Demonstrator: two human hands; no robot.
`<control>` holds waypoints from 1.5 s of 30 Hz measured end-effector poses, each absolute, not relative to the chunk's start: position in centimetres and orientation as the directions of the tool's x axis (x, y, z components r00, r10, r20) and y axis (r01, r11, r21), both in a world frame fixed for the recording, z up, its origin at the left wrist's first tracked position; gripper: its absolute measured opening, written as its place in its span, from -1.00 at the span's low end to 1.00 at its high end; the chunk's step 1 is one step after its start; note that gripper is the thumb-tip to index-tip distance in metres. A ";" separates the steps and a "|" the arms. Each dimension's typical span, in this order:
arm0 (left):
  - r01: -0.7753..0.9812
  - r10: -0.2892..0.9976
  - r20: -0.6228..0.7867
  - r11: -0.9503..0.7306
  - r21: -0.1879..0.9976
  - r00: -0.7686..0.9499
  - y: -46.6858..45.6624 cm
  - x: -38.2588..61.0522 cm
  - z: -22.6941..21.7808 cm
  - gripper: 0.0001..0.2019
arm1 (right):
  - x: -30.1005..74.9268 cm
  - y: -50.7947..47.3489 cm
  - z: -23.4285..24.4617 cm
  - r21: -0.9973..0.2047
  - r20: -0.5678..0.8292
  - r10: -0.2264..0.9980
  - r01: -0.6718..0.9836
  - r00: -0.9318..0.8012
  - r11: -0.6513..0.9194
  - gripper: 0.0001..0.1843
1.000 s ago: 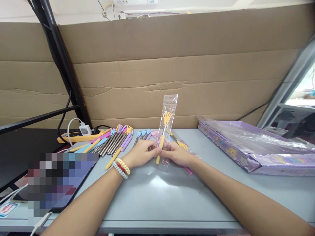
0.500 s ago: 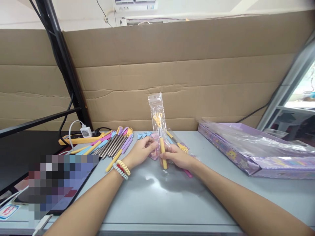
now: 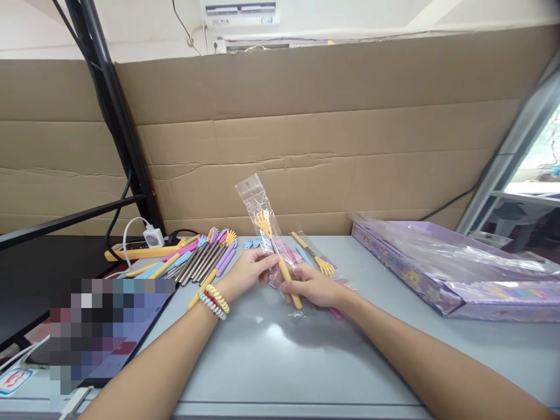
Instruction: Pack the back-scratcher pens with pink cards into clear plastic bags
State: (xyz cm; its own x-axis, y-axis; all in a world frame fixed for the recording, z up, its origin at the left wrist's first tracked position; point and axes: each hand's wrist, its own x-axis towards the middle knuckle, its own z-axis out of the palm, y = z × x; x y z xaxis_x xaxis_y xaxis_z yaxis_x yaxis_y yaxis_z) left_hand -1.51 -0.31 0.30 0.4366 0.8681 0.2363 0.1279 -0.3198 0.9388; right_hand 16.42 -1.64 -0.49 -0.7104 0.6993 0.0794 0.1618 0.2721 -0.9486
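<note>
A yellow hand-shaped back scratcher sits inside a clear plastic bag point(image 3: 262, 219), tilted up and to the left above the grey table point(image 3: 280, 361). My left hand point(image 3: 249, 269) pinches the bag near its middle from the left. My right hand point(image 3: 312, 286) grips the bag's lower end around the yellow handle. A bracelet of beads and a coiled band circles my left wrist.
A pile of loose scratchers point(image 3: 203, 254) with coloured handles lies at the back left, by a yellow power strip point(image 3: 140, 249) with a white plug. More bagged scratchers point(image 3: 317, 262) lie behind my right hand. A purple box point(image 3: 446, 274) under plastic fills the right. A tablet point(image 3: 109, 326) sits front left. Cardboard walls the back.
The bagged scratcher has swung from upright to leaning left. Both hands stayed on it and shifted slightly toward me.
</note>
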 end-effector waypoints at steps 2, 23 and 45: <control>0.127 0.871 0.225 -0.307 0.943 0.436 -0.5 -1.5 0.4 -0.68 | 16.5 -1.6 -0.6 -0.945 0.078 0.701 0.171 -0.709 0.277 -0.94; 0.038 0.917 0.258 -0.282 0.959 0.305 -0.4 -1.2 0.4 -0.70 | 16.5 -1.4 -0.7 -0.945 0.082 0.692 0.165 -0.717 0.283 -0.83; -0.015 0.969 0.237 -0.237 0.971 0.070 0.2 -1.6 0.5 -0.71 | 16.7 -0.6 -1.6 -0.916 0.105 0.743 0.226 -0.661 0.331 -0.72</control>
State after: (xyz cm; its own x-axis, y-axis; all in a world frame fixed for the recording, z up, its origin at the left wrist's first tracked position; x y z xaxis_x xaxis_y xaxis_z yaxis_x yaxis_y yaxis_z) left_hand -1.63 0.24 0.50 0.0700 0.9690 0.2371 -0.0151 -0.2366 0.9715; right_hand 16.68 -0.65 -1.63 -0.6608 0.7431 0.1053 0.2262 0.3309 -0.9161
